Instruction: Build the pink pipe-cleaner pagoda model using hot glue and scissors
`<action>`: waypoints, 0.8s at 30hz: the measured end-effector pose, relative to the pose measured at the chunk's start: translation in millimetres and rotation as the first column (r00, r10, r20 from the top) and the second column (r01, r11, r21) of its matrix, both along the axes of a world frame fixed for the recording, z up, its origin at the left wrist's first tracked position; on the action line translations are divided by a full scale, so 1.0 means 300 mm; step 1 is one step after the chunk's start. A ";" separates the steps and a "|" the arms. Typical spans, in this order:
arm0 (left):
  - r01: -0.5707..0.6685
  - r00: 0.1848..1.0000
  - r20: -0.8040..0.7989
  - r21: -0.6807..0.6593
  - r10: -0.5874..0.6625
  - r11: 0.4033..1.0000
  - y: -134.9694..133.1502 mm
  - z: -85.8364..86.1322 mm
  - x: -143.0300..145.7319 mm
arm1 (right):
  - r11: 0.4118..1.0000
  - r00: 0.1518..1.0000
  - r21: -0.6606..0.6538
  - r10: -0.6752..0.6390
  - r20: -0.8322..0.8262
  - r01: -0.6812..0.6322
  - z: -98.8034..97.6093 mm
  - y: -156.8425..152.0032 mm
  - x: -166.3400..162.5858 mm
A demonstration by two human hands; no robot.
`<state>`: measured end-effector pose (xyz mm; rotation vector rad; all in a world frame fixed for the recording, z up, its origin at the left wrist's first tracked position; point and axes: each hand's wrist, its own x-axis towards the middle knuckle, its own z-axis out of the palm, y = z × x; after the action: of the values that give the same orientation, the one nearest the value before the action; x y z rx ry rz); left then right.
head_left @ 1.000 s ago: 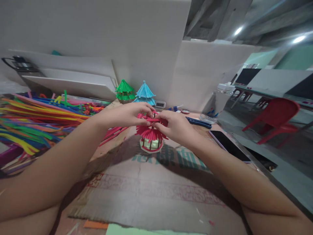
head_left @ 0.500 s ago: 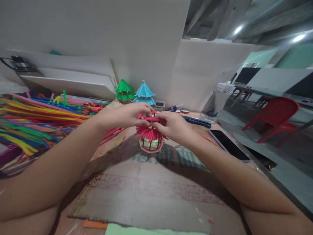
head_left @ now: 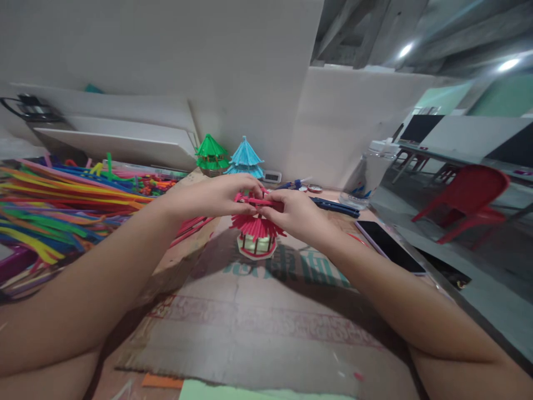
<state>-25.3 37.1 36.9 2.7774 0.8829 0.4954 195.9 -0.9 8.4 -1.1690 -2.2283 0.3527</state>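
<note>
Now L hand (head_left: 231, 195) & R hand (head_left: 298, 216), fingers (head_left: 272, 214) tight on 1 red strip (head_left: 270, 203) at 1 red pagoda (head_left: 256, 229)

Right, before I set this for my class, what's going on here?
A person has both bare hands on a small red pavilion-like model standing on a cardboard sheet. The left hand and right hand meet at its upper part; exactly what each pinches is partly hidden. Below them, a red fringed tier sits over brown posts. Green and blue models stand behind, with colourful strips piled to the left.
</note>
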 end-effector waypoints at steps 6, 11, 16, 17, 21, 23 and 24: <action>0.013 0.996 0.092 0.062 -0.019 0.998 -0.009 0.008 -0.003 | 1.000 1.000 -0.009 0.012 -0.017 -0.012 -0.002 0.007 0.005; 0.022 0.992 0.118 0.099 -0.033 0.995 -0.012 0.007 0.006 | 1.000 1.000 -0.007 -0.004 0.018 0.004 0.004 0.005 0.006; 0.036 0.991 0.123 0.111 -0.050 0.993 -0.008 0.005 0.011 | 1.000 1.000 -0.023 -0.001 0.027 0.002 0.005 0.001 0.003; 0.035 0.991 0.122 0.112 -0.049 0.993 -0.009 0.006 0.010 | 1.000 1.000 -0.019 -0.002 0.028 0.002 0.004 0.001 0.003; 0.031 0.991 0.125 0.103 -0.044 0.994 -0.018 0.013 0.008 | 1.000 0.999 0.010 0.001 0.034 -0.002 0.010 -0.004 0.008; 0.022 0.991 0.127 0.092 -0.034 0.995 -0.022 0.017 0.006 | 1.000 1.000 0.024 0.003 0.003 -0.003 0.026 -0.010 0.019; 0.022 0.992 0.125 0.084 -0.032 0.996 -0.024 0.018 0.003 | 0.999 1.000 0.038 0.003 -0.021 -0.003 0.037 -0.013 0.026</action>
<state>-24.3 29.9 42.4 2.7909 0.8131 0.7099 203.9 -4.9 19.6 -1.1373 -2.2093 0.3213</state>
